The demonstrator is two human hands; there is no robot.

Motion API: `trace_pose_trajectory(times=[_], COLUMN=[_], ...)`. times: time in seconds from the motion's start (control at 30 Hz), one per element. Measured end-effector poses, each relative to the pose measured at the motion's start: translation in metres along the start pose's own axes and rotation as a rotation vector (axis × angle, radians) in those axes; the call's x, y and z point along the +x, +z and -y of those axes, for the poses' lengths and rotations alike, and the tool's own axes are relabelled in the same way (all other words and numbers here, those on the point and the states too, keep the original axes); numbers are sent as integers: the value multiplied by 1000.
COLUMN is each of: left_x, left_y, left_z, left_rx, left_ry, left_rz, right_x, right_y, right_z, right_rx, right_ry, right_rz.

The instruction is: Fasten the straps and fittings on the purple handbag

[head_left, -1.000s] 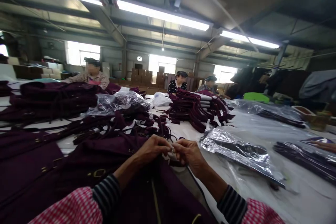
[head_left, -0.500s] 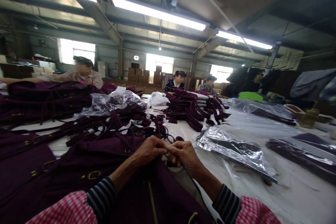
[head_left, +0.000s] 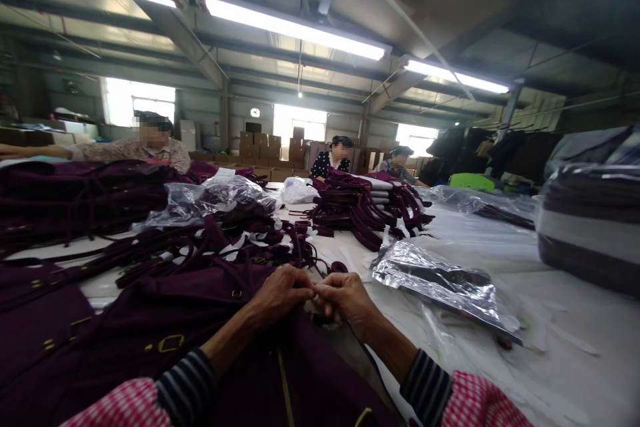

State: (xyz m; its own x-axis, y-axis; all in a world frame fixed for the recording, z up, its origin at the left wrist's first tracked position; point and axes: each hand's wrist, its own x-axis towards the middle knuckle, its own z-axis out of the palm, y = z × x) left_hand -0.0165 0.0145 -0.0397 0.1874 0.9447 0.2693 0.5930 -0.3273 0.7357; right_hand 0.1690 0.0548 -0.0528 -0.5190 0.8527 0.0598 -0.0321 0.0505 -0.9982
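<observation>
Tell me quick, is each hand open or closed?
Left hand: pinched closed; whether it holds anything can't be told.
Right hand: also pinched closed; anything held can't be made out.

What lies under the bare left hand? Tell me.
Dark purple fabric shows below the bare left hand. The hand covers the part directly beneath it and anything inside its grasp.
</observation>
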Motion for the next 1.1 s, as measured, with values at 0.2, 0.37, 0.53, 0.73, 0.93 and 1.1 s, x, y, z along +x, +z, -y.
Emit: trace_pose_trajectory(times=[0.2,0.37,0.53,0.73,0.93,1.1], left_x=[0,1,0,-2,-2,-3], left_y=[-2,-1,0,-1,0,0], left_z=[-1,-1,-2,-3,-1,-1], left_rx=[-15,-17,-29,-26,-39,-26], left_ry=[-1,-12,-14,-42,-45,-48], left_rz=[26,3,13,14,8,-12], right_x=[0,-1,-1,-3,-3,-5], right_y=[0,1,-1,1,12,14], right_z=[0,1,1,-3,-13,-14], right_rx=[59,103,94,77,141,176], right_ry=[24,11,15,46,57,82], right_rz=[-34,-18,8,30,-69,-78])
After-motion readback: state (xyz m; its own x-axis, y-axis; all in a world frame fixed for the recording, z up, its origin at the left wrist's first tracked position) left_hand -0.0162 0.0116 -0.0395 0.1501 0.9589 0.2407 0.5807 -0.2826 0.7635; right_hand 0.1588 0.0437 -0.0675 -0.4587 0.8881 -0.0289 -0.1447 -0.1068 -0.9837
